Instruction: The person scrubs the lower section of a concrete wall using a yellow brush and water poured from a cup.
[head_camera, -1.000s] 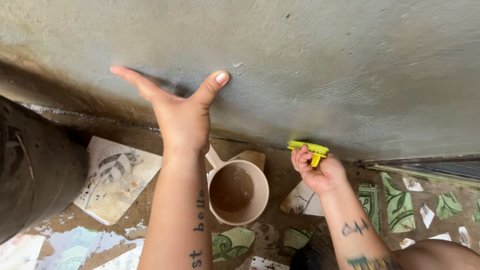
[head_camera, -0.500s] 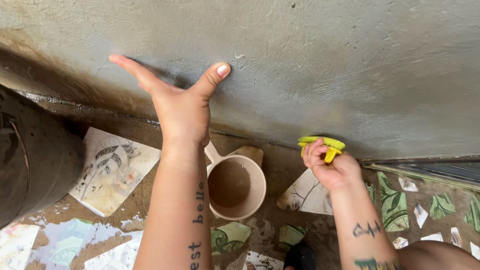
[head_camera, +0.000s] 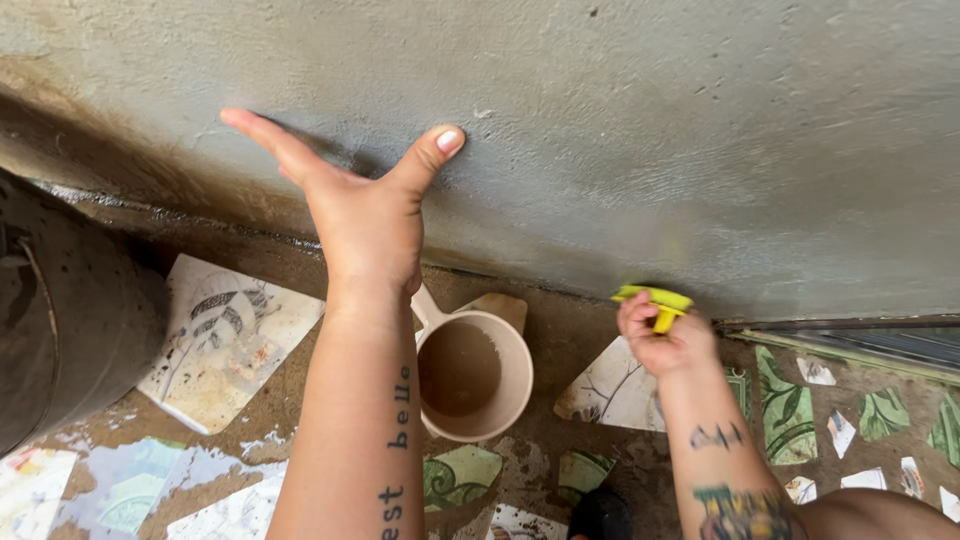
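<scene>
Head view: left hand (head_camera: 365, 225) spread flat against the grey wall (head_camera: 650, 120), thumb and fingers wide, gripping nothing. Right hand (head_camera: 665, 340) closed around a yellow tool (head_camera: 655, 300), pressed to the wall's base, right of the tan jug (head_camera: 478, 375) on the mosaic floor (head_camera: 860, 410).

Judgement — keep the tool's edge flush with the wall, press evenly, and let the braced left hand take the body's weight.

Hard to make out: the tool's working face is turned to the wall, so its kind is unclear. Dark drum (head_camera: 60, 330) left of the jug is cut off; jug contents look murky.
</scene>
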